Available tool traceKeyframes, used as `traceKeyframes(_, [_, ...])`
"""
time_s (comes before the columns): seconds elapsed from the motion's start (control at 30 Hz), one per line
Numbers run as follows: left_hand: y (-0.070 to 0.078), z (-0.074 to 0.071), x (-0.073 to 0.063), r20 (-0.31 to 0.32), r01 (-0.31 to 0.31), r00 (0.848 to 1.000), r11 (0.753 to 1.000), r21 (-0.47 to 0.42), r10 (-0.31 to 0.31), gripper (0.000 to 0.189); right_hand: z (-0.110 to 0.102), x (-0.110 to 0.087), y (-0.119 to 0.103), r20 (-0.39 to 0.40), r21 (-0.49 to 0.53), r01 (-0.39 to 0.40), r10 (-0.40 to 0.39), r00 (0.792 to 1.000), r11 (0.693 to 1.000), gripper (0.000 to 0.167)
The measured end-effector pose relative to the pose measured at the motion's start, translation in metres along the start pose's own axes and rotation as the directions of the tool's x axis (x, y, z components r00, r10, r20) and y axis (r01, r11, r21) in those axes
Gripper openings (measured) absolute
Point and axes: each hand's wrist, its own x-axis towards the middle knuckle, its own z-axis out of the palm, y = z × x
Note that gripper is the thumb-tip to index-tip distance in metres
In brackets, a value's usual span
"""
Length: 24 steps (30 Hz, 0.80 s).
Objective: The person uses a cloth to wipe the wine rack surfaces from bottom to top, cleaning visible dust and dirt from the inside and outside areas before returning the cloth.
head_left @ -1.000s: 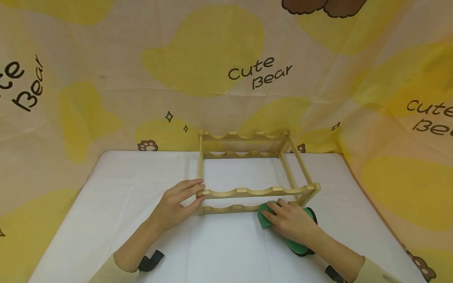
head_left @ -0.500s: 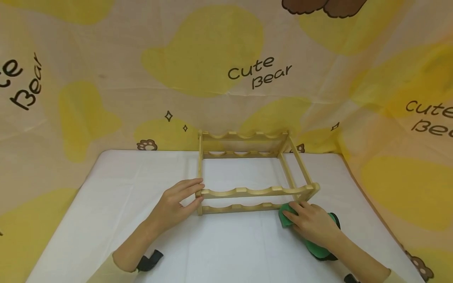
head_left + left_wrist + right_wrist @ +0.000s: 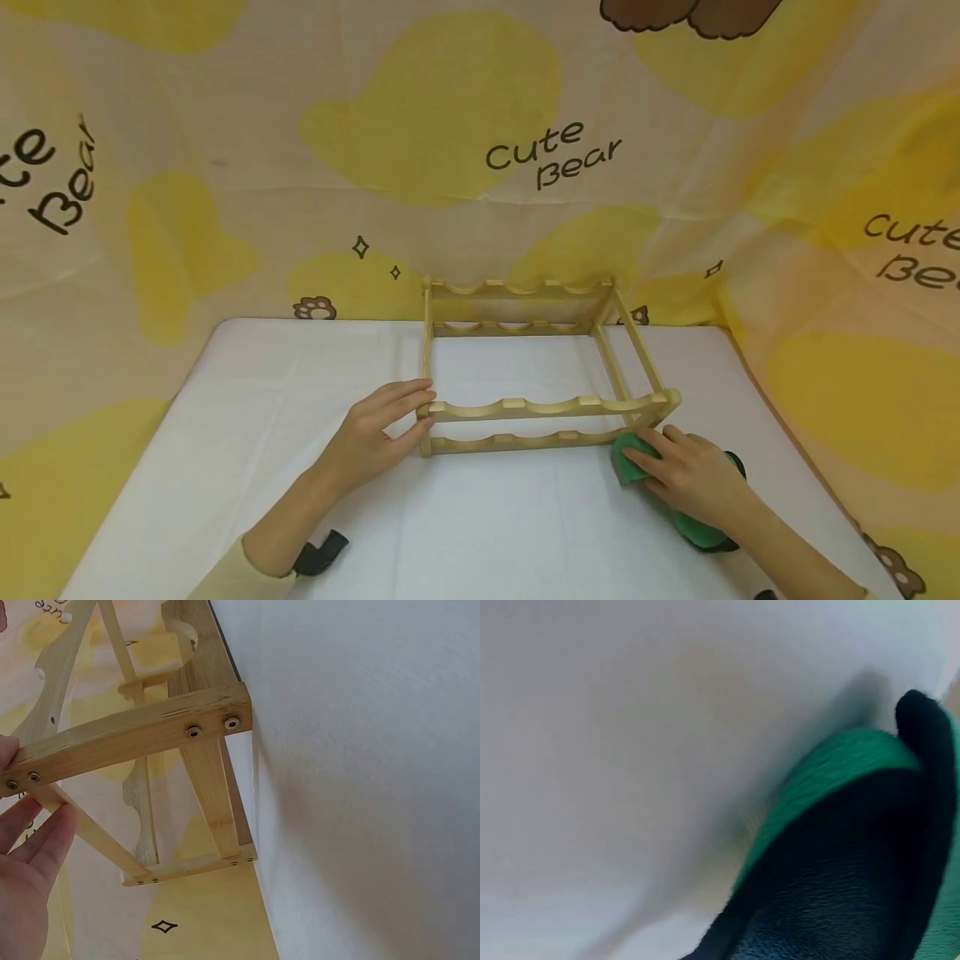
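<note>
A light wooden rack (image 3: 543, 407) with scalloped rails stands on the table, toward its back. My left hand (image 3: 375, 427) grips the rack's front left corner, thumb below and fingers above. In the left wrist view, the fingertips of that hand (image 3: 34, 877) lie against the end of the rack's side frame (image 3: 142, 731), which has small screws. A green cloth (image 3: 632, 458) with dark edging is bunched in my right hand (image 3: 693, 477), touching the right end of the lower front rail. The cloth (image 3: 847, 761) fills much of the right wrist view and hides the fingers there.
The white-covered table (image 3: 480, 525) spreads around the rack. A yellow patterned fabric (image 3: 431, 108) hangs behind and at both sides, close to the rack's back. Black straps (image 3: 321, 553) show near the wrists.
My right hand has slid the green cloth rightward along the lower front rail to its right end. The left hand and the rack stay in place.
</note>
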Motion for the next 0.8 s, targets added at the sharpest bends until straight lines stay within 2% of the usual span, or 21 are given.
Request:
traceKeyframes(0.27, [0.000, 0.001, 0.001, -0.002, -0.002, 1.000, 1.000, 0.007, 0.002, 0.026, -0.016, 0.001, 0.013, -0.054, -0.016, 0.036, -0.037, 0.998, 0.999, 0.065])
traceKeyframes(0.47, [0.000, 0.003, 0.001, -0.005, -0.009, 1.000, 1.000, 0.009, 0.009, 0.026, -0.031, 0.001, 0.021, -0.055, -0.049, 0.031, -0.034, 0.998, 0.998, 0.062])
traceKeyframes(0.8, [0.003, 0.003, 0.001, -0.005, 0.012, 1.000, 1.000, 0.017, -0.012, 0.024, -0.057, 0.011, 0.030, -0.128, -0.083, 0.000, -0.011, 0.992, 0.997, 0.049])
